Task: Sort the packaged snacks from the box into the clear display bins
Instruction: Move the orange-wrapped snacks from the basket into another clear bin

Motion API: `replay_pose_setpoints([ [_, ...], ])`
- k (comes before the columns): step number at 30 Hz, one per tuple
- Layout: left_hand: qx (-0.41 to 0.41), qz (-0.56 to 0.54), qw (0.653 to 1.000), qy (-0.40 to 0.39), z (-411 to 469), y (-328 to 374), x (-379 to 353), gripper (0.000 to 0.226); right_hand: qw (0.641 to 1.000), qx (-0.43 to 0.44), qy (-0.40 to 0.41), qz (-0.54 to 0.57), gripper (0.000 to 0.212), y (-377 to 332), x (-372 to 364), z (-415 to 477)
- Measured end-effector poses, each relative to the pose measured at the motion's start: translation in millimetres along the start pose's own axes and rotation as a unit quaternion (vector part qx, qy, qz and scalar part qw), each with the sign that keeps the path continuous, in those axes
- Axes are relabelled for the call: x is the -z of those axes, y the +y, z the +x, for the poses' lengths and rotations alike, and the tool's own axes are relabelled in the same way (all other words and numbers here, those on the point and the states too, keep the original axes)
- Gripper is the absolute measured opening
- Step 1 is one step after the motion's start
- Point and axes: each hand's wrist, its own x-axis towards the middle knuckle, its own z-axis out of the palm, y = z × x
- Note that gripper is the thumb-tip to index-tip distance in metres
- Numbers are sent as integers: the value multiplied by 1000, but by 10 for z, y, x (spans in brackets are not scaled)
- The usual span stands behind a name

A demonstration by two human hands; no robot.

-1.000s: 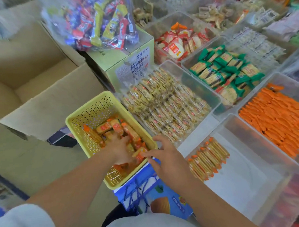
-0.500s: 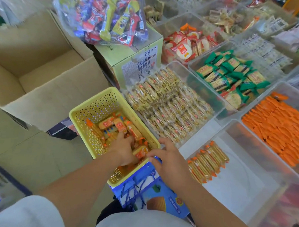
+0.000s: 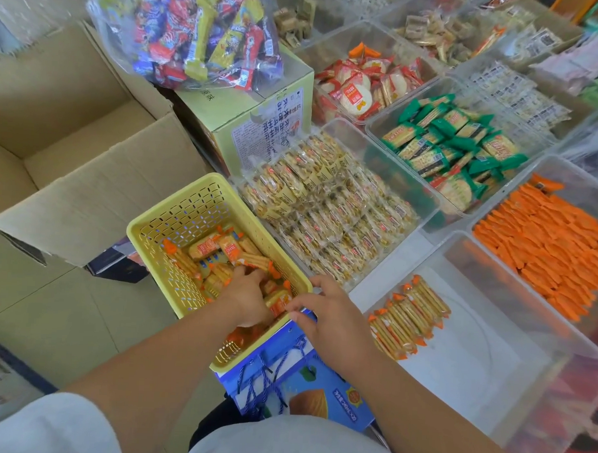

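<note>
mid-grab here, looks like. got the left hand [image 3: 246, 297] dipped into the yellow basket [image 3: 188, 218], fingertips buried among the orange-wrapped cracker packs [image 3: 221, 253], so can't tell whether clamped on one or just raking through. got the right hand [image 3: 336, 325] parked at the basket's near right rim, fingers loosely apart and curved, thumb tip right by a pack at the rim, not gripping anything as far as shown.

where the goods sit: mostly heaped loose in the basket, lying every which way, plus a short neat row [image 3: 410, 316] already laid by the near left corner of the clear bin [image 3: 483, 357], just right of the basket. laid side by side there, with long axes pointing far left to near right.

key bit for the next move: bin off to the right of both hands, so nearer the right hand, only a short swing across the rim. probably means passing packs left to right, or lifting straight over with the right. worth turning each pack to match the row's long axis before setting down, otherwise ends up crooked.

also around: open cardboard box [image 3: 71, 141] at far left, blue carton [image 3: 317, 398] under the basket, further bins stocked with green packets [image 3: 455, 144] and orange packets [image 3: 547, 237].
</note>
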Motion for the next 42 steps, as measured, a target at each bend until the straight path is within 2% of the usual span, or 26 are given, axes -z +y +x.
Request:
replay_pose_setpoints([
  [5, -23, -8, 1000, -8, -108, -26, 50, 91, 1000, -2, -6, 15, 9, 1, 5, -6],
  [9, -54, -99, 994, 4, -187, -49, -67, 72, 1000, -2, -10, 23, 9, -3, 8, -1],
  [12, -53, -116, 992, 13, -187, -34, -105, 84, 1000, -3, -11, 20, 9, 0, 12, 2],
  [15, -30, -136, 990, -12, -146, 15, -75, 95, 1000, -2, -15, 23, 10, -3, 13, -3],
  [18, -13, -176, 984, -22, -82, 46, -62, 95, 1000, -10, -17, 21, 9, -8, 15, -1],
  [26, -30, -142, 989, 42, -250, 6, -17, 85, 999, -13, -12, 29, 10, -13, 12, -16],
  [30, -34, -225, 971, 75, -542, -125, 83, 67, 1000, -14, -7, 25, 11, -36, 24, -22],
  [34, -30, -367, 927, 76, -774, -234, 215, 72, 1000, -16, -6, 26, 14, -94, 64, -48],
  [36, -44, -420, 903, 79, -876, -228, 282, 73, 1000, -12, 12, -1, 28, -144, 97, -45],
  [39, -74, -462, 881, 73, -1031, -153, 385, 68, 998, 4, 54, 22, 74, -312, 228, -41],
  [42, -118, -445, 886, 57, -1160, -80, 490, 61, 994, 30, 45, 90, 103, -463, 371, -37],
])
